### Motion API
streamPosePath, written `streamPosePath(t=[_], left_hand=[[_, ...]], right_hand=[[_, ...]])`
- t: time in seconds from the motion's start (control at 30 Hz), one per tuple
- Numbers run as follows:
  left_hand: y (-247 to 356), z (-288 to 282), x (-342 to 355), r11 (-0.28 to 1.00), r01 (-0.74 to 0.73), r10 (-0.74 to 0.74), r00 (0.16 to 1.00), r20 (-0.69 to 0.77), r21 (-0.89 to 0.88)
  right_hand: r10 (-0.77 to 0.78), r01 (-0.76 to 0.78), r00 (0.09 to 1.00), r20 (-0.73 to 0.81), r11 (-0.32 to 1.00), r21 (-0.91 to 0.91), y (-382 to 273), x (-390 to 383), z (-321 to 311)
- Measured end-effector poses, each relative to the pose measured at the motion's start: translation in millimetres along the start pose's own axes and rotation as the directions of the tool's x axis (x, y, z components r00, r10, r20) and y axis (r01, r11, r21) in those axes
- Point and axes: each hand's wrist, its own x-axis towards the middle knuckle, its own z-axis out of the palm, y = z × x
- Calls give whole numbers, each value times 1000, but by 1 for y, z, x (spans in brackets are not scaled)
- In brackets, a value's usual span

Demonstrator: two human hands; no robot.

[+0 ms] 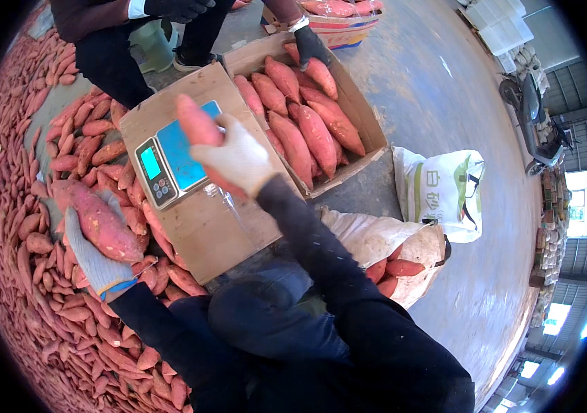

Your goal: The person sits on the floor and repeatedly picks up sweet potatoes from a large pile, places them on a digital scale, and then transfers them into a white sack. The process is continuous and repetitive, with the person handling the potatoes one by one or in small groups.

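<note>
My left hand [94, 258], in a pale knit glove with a blue cuff edge, is closed around a large sweet potato [104, 224] above the heap. In a white glove, my right hand [238, 155] grips a long sweet potato [196, 120] over the digital scale [178, 155]. The scale has a blue plate and a lit green display. It rests on a cardboard sheet [204, 237]. Just beyond my right hand stands an open cardboard box [376, 131] of large sweet potatoes. A co-worker's black-gloved hand [313, 47] touches a sweet potato inside that box.
A heap of sweet potatoes [52, 310] spreads along my left. Right of my knees lies an open sack [428, 258] with several sweet potatoes; behind it stands a white bag [441, 189]. The co-worker sits opposite beside a green stool [152, 47]. A scooter [531, 124] is parked far right.
</note>
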Motion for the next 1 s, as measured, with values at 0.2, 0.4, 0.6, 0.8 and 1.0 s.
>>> streamPosePath(t=[0.2,0.4,0.6,0.8,1.0], left_hand=[[0,2,-8,998,56,-52,993,-102,36],[-5,-15,8,994,-1,-8,996,84,113],[-3,78,-24,879,-128,154,988,-19,460],[-6,103,-35,916,85,-17,985,-172,392],[-11,80,-25,927,108,-78,992,-98,359]], right_hand=[[-57,20,997,61,871,492,57,-20,-134],[-60,-57,920,-386,957,-284,156,39,-212],[14,-124,944,-329,941,-316,158,42,-196],[-55,-98,916,-396,930,-354,166,43,-164],[61,-108,970,-233,975,-194,146,23,-158]])
